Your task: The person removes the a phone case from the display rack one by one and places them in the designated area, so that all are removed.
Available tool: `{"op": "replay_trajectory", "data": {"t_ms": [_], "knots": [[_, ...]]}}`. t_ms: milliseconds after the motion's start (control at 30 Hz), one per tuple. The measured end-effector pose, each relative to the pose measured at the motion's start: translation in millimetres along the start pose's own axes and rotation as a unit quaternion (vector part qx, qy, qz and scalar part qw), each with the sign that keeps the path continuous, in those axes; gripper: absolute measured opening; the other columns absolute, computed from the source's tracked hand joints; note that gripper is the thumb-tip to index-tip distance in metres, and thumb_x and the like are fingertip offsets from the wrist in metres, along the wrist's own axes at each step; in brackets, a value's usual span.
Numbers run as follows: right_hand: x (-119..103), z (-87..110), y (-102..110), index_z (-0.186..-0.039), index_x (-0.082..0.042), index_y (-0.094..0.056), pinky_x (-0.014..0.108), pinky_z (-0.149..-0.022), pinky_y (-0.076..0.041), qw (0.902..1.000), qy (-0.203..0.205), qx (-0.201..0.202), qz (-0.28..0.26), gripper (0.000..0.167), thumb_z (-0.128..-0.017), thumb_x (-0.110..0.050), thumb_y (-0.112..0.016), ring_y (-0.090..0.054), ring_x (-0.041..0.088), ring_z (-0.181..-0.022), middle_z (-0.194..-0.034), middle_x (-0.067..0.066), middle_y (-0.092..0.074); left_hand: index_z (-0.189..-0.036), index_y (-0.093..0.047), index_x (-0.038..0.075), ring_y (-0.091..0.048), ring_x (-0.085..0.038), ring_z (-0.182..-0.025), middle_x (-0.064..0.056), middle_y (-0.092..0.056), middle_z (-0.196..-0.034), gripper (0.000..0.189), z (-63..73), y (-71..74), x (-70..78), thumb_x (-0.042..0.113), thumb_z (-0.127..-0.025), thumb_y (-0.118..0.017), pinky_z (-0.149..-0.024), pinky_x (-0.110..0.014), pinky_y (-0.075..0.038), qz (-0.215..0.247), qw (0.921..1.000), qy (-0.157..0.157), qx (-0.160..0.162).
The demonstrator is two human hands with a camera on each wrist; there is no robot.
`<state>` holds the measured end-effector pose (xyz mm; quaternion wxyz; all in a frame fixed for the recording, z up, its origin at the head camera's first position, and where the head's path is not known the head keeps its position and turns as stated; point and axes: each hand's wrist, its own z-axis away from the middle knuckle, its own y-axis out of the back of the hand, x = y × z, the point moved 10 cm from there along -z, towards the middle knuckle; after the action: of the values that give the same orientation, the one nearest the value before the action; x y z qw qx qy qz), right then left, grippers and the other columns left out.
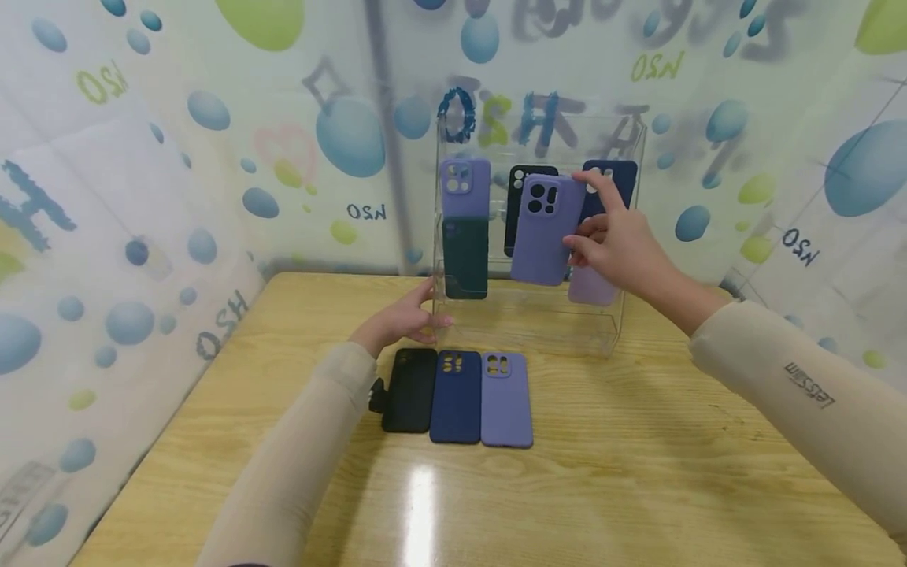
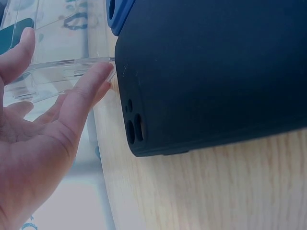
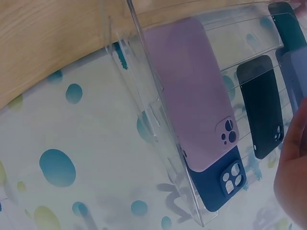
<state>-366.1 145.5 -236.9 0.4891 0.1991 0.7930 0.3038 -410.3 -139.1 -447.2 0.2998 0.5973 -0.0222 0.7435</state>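
Note:
In the head view my right hand (image 1: 616, 244) pinches a purple phone case (image 1: 542, 236) by its right edge, thumb low and index finger at the top corner. The case hangs upright before the transparent display stand (image 1: 527, 319), overlapping a black case (image 1: 513, 220) inside it. My left hand (image 1: 400, 319) grips the stand's left side panel, thumb and fingers on either side of its edge. The left wrist view shows this hand (image 2: 53, 129) beside a black phone case (image 2: 206, 72). In the right wrist view my right hand (image 3: 292, 163) is partly cut off.
The stand also holds a purple case (image 1: 478, 197), a dark green case (image 1: 465, 264), a navy case (image 1: 623, 177) and a lilac case (image 1: 594, 290). On the wooden table (image 1: 638, 472) lie black (image 1: 409, 394), navy (image 1: 456, 402) and purple cases (image 1: 507, 405) in a row.

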Motion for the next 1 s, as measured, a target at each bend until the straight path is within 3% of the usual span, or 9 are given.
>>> {"op": "replay_trajectory", "data": {"t_ms": [133,367,667,1000], "knots": [[-2.8,9.3,-0.4,-0.166,-0.036,-0.021,0.028,-0.069,-0.064,1.0000,-0.003,-0.003,0.002,0.086,-0.102,-0.005,-0.069,-0.076,0.015,-0.071,-0.103,0.022,-0.079,-0.172,0.006,0.034,-0.064,-0.041,-0.132,-0.014,-0.016,-0.178,0.106,0.0,0.6,2.0,0.018,-0.103,-0.072,-0.089,-0.045,-0.067,-0.009,0.9999,-0.006,0.003],[-10.1,21.9,-10.6,-0.166,-0.034,-0.023,0.038,-0.071,-0.067,0.9997,0.009,-0.020,0.013,0.089,-0.099,0.000,-0.071,-0.077,0.022,-0.072,-0.101,0.023,-0.079,-0.172,0.007,0.035,-0.062,-0.042,-0.136,-0.014,-0.015,-0.178,0.106,0.5,1.8,0.7,0.017,-0.103,-0.072,-0.091,-0.047,-0.066,-0.004,1.0000,-0.004,0.005],[-15.3,43.8,-24.7,-0.167,-0.030,-0.024,0.028,-0.067,-0.063,0.9985,0.027,-0.047,0.000,0.091,-0.098,0.002,-0.072,-0.074,0.019,-0.068,-0.096,0.022,-0.079,-0.172,0.004,0.038,-0.061,-0.042,-0.136,-0.014,-0.017,-0.178,0.105,0.5,1.2,0.2,0.017,-0.103,-0.072,-0.094,-0.049,-0.065,-0.002,1.0000,-0.006,0.004],[2.2,62.7,-41.5,-0.167,-0.027,-0.024,0.028,-0.069,-0.062,0.9966,0.004,-0.081,0.012,0.088,-0.099,0.000,-0.073,-0.071,0.017,-0.068,-0.094,0.018,-0.078,-0.172,0.003,0.038,-0.062,-0.044,-0.135,-0.015,-0.019,-0.177,0.104,0.1,1.0,0.8,0.016,-0.103,-0.072,-0.093,-0.051,-0.065,0.000,1.0000,-0.009,0.004]]}}
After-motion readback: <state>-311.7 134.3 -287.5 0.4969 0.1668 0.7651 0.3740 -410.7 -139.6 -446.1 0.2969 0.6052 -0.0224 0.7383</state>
